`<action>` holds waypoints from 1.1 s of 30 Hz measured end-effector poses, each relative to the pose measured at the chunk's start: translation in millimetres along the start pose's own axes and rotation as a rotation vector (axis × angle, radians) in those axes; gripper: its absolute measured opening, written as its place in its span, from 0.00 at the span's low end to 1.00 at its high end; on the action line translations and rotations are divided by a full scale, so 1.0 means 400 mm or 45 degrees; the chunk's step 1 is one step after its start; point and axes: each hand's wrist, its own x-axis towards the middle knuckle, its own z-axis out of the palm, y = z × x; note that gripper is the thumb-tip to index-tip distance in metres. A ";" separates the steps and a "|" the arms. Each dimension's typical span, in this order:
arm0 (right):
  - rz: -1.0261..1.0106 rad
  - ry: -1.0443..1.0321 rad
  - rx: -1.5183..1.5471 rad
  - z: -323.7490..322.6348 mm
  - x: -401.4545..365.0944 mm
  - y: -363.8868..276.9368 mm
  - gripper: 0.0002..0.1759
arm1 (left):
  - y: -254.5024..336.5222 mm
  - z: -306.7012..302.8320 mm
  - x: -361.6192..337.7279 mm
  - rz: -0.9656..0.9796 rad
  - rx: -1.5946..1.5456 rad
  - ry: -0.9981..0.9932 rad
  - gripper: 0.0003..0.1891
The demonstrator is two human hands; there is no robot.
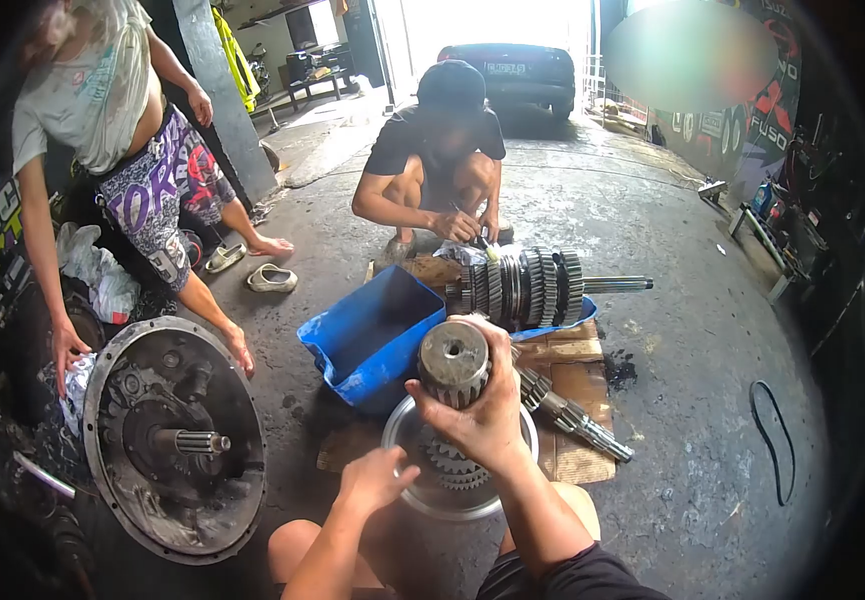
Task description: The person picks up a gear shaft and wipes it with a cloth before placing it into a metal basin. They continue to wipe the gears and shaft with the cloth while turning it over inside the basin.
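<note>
My right hand (483, 425) is wrapped round a splined gear shaft (455, 358), holding it up with its round end face and centre hole toward me. Below it, a round metal basin (390, 440) with several toothed gears (458, 465) in it stands between my knees. At the basin's left rim is my left hand (375, 482), its fingers curled in and slightly blurred; what they hold, if anything, cannot be made out. Just right of the basin, a long splined shaft (578, 425) lies on cardboard (563, 350).
Ahead, a crouching person (433, 160) works at a large gear assembly (523, 285). A blue cut-open container (378, 325) stands nearer. At left are a bell housing (178, 440) and a standing person (113, 130). A belt (775, 440) lies on the right floor.
</note>
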 end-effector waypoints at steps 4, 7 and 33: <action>0.041 -0.029 0.076 0.007 -0.014 -0.010 0.41 | 0.023 -0.069 -0.002 -0.103 -0.348 0.609 0.19; -0.101 -0.058 -0.025 0.001 -0.013 -0.023 0.43 | 0.078 -0.163 -0.078 0.429 -0.843 1.186 0.20; -0.136 -0.016 0.100 -0.017 0.002 -0.001 0.42 | 0.276 -0.331 -0.185 0.667 0.177 1.118 0.34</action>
